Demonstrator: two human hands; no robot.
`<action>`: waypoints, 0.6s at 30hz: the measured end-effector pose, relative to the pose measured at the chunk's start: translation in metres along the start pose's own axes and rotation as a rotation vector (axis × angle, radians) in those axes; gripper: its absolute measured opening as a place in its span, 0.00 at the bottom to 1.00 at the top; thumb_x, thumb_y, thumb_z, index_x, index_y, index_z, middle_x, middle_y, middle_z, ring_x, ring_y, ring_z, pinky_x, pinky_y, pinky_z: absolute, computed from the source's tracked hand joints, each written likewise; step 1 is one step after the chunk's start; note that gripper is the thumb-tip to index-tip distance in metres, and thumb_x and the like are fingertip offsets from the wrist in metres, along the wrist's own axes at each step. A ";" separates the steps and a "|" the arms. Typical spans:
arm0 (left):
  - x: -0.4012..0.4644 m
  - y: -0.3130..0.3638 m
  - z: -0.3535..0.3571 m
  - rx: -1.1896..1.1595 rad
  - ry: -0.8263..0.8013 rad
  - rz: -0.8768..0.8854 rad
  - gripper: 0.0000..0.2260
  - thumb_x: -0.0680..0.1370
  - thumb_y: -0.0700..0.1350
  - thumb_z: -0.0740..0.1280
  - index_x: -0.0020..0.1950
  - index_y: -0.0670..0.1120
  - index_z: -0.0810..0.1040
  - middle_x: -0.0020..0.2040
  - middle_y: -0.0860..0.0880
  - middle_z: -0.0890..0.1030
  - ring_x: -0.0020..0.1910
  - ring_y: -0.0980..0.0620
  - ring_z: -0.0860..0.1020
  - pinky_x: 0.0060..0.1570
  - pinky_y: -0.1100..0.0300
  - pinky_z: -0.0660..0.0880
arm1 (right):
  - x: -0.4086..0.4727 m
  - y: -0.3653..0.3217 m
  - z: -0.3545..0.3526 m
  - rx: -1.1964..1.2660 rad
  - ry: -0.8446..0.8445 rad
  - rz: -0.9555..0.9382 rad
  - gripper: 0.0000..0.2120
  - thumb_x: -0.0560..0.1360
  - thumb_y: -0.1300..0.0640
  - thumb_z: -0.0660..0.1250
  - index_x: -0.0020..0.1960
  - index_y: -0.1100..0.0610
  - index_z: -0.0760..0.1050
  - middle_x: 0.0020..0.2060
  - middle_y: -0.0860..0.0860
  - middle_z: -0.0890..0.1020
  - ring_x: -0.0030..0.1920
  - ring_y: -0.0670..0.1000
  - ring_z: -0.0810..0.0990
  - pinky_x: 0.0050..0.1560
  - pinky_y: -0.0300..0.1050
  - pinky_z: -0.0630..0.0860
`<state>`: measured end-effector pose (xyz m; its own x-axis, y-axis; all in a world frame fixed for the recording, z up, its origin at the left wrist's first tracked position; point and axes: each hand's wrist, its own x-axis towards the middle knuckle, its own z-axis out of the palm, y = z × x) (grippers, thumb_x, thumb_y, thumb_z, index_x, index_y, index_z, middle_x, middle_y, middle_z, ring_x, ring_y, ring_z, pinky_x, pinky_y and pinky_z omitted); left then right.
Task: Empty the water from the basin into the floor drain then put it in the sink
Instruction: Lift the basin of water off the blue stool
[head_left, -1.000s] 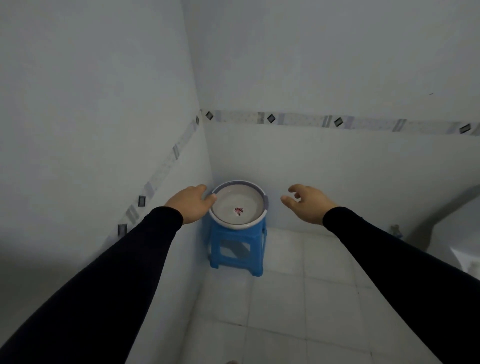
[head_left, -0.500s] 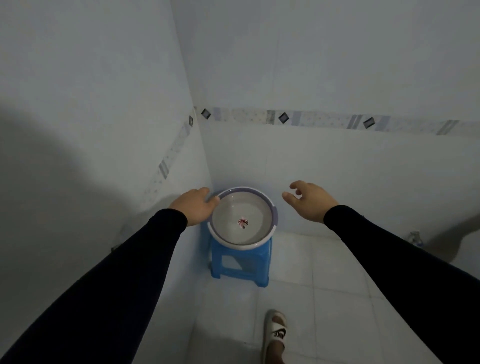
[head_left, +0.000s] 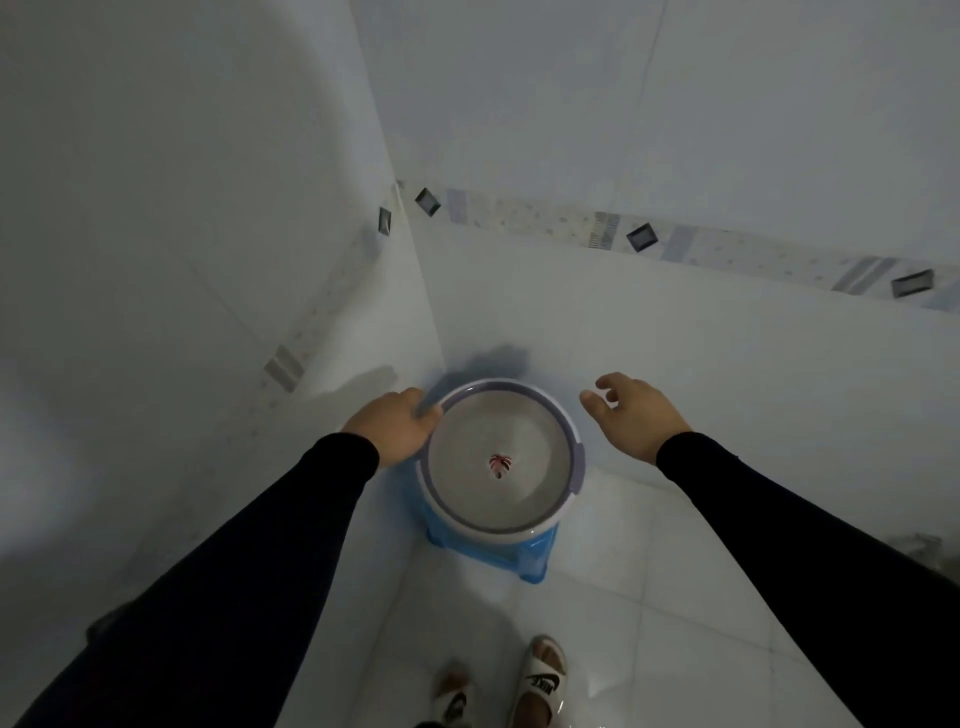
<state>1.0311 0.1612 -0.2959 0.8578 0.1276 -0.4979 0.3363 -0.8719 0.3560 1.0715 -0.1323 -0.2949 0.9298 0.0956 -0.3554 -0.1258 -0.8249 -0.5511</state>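
Observation:
A round white basin with a purple rim band and a red leaf mark on its bottom sits on a blue plastic stool in the corner of a tiled room. Water in it is hard to make out. My left hand is at the basin's left rim, fingers reaching its edge. My right hand hovers apart from the right rim, fingers loosely spread and holding nothing. The floor drain and sink are out of view.
White tiled walls meet right behind the stool, with a patterned border strip across them. My feet in white slides stand on the white floor tiles in front of the stool. A dim fitting shows at the right edge.
I have stepped closer and look more steeply down, so the basin appears larger and both feet show. My left hand stays at the left rim; my right hand has neared the right rim.

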 end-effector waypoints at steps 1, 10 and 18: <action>0.012 -0.001 0.003 -0.004 -0.010 -0.009 0.29 0.80 0.60 0.55 0.75 0.43 0.63 0.73 0.40 0.69 0.69 0.42 0.69 0.60 0.56 0.65 | 0.010 0.004 0.004 0.012 -0.004 0.015 0.25 0.77 0.42 0.58 0.67 0.56 0.68 0.62 0.58 0.76 0.60 0.56 0.74 0.56 0.41 0.67; 0.117 -0.025 0.056 -0.015 -0.089 0.027 0.20 0.82 0.56 0.55 0.60 0.42 0.74 0.62 0.39 0.78 0.56 0.42 0.76 0.47 0.59 0.65 | 0.083 0.054 0.071 0.119 0.027 0.239 0.24 0.77 0.44 0.58 0.67 0.58 0.68 0.60 0.60 0.77 0.61 0.58 0.74 0.58 0.44 0.68; 0.211 -0.074 0.127 0.005 -0.018 -0.117 0.14 0.81 0.52 0.55 0.48 0.41 0.68 0.54 0.33 0.77 0.51 0.35 0.77 0.48 0.49 0.72 | 0.132 0.113 0.170 0.223 0.089 0.494 0.27 0.77 0.44 0.57 0.70 0.60 0.64 0.64 0.63 0.74 0.64 0.60 0.72 0.62 0.48 0.67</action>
<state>1.1379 0.1930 -0.5279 0.8057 0.2206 -0.5498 0.4319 -0.8539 0.2902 1.1211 -0.1182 -0.5326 0.7659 -0.3286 -0.5527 -0.6162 -0.6206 -0.4849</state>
